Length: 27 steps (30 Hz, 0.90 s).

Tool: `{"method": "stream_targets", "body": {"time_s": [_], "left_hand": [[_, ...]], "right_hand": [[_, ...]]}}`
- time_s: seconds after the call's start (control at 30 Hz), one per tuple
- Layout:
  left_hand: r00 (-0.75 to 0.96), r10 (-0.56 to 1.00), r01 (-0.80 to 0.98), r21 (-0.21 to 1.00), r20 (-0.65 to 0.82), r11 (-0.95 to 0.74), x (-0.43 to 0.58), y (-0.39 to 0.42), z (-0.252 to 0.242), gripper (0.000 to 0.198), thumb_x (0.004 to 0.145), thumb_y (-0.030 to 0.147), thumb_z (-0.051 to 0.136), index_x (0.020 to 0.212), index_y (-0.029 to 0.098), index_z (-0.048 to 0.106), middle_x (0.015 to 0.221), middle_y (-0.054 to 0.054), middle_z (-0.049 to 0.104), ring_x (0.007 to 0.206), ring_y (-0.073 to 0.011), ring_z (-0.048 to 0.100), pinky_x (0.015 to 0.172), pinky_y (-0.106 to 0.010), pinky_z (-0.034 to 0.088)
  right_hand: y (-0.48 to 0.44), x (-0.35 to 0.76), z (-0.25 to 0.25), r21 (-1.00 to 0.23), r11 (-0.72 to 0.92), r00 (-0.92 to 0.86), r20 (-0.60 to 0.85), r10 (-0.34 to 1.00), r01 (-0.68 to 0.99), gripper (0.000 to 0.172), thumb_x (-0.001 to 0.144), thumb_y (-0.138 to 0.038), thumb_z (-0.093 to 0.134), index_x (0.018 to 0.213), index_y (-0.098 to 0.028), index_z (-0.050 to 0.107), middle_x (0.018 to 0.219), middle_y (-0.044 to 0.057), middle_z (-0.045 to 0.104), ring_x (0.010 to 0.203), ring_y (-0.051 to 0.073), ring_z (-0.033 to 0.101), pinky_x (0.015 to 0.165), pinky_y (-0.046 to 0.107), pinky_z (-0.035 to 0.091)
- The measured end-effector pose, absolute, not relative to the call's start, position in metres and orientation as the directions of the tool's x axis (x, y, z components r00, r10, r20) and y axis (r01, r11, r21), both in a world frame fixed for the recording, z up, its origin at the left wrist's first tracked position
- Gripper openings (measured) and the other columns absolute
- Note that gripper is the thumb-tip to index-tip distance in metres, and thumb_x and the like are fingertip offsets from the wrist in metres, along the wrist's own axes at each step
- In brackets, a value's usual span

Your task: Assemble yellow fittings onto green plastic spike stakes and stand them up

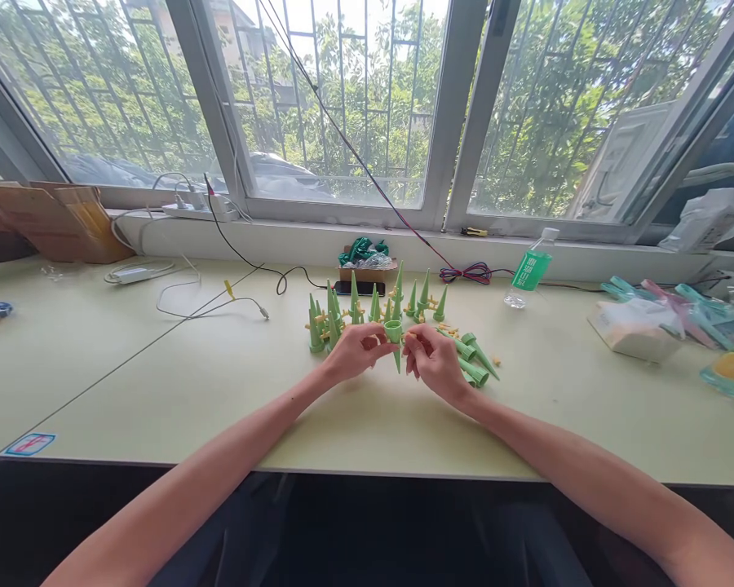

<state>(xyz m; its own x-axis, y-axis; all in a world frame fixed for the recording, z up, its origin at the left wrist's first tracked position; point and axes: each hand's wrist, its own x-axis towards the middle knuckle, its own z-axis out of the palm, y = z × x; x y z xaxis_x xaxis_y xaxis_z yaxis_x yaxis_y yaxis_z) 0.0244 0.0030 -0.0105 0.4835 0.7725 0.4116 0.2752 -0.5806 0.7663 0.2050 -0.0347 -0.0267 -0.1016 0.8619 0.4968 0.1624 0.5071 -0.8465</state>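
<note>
Your left hand [355, 352] grasps the green cone [394, 334], long axis nearly upright, tip down; your right hand [435, 359], whose grasp I cannot tell, sits just right.

We hold a green spike [393, 329] tip down in our left hand [360, 350], our right hand [434, 359] just beside it; upright spikes [353, 293] stand beyond on the table [171, 408], near a bottle [531, 271].

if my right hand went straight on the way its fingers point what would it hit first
Most likely the green cone, wide end up in the left hand: it sits close by the fingertips of the right hand. Depth is unclear, so they may be touching it.
</note>
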Motion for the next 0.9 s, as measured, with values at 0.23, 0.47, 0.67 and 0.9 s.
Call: {"method": "stream_targets", "body": {"time_s": [0.23, 0.47, 0.67, 0.9], "left_hand": [[0.426, 0.745, 0.375, 0.648, 0.514, -0.662, 0.0275, 0.0043, -0.0112, 0.037, 0.082, 0.047, 0.064, 0.064, 0.015, 0.058, 0.066, 0.0, 0.053, 0.047, -0.0062, 0.045, 0.046, -0.02, 0.037], [0.394, 0.767, 0.39, 0.663, 0.507, -0.639, 0.0294, 0.0035, -0.0122, 0.036, 0.084, 0.044, 0.062, 0.064, 0.014, 0.063, 0.053, 0.002, 0.053, 0.043, -0.0064, 0.043, 0.046, -0.021, 0.034], [0.506, 0.817, 0.189, 0.889, 0.276, -0.417, 0.0293, 0.0059, -0.0185, 0.051, 0.089, 0.056, 0.049, 0.069, 0.012, 0.064, 0.047, 0.002, 0.052, 0.037, -0.0067, 0.045, 0.038, -0.019, 0.034], [0.562, 0.814, -0.003, 0.984, 0.148, -0.177, 0.0304, 0.0034, -0.0124, 0.06, 0.088, 0.065, 0.042, 0.086, 0.009, 0.066, 0.062, -0.001, 0.055, 0.044, -0.0105, 0.053, 0.04, -0.022, 0.04]], "right_hand": [[-0.0341, 0.204, -0.0277, -0.86, 0.487, -0.098, 0.478, 0.873, 0.15, 0.032, 0.092, -0.05, 0.047, 0.084, -0.019, 0.054, 0.068, 0.0, 0.059, 0.042, 0.01, 0.054, 0.034, 0.021, 0.039], [-0.0377, 0.2005, -0.0293, -0.87, 0.467, -0.086, 0.459, 0.884, 0.156, 0.031, 0.092, -0.05, 0.047, 0.087, -0.02, 0.052, 0.071, 0.0, 0.06, 0.042, 0.01, 0.055, 0.034, 0.02, 0.039], [-0.0415, 0.1988, -0.0262, -0.858, 0.477, -0.064, 0.474, 0.878, 0.191, 0.031, 0.092, -0.051, 0.046, 0.092, -0.021, 0.053, 0.074, 0.0, 0.062, 0.044, 0.009, 0.056, 0.038, 0.02, 0.042], [-0.0418, 0.1985, -0.025, -0.846, 0.507, -0.048, 0.506, 0.861, 0.165, 0.027, 0.093, -0.048, 0.047, 0.093, -0.021, 0.053, 0.078, 0.0, 0.061, 0.046, 0.009, 0.056, 0.039, 0.021, 0.042]]}}
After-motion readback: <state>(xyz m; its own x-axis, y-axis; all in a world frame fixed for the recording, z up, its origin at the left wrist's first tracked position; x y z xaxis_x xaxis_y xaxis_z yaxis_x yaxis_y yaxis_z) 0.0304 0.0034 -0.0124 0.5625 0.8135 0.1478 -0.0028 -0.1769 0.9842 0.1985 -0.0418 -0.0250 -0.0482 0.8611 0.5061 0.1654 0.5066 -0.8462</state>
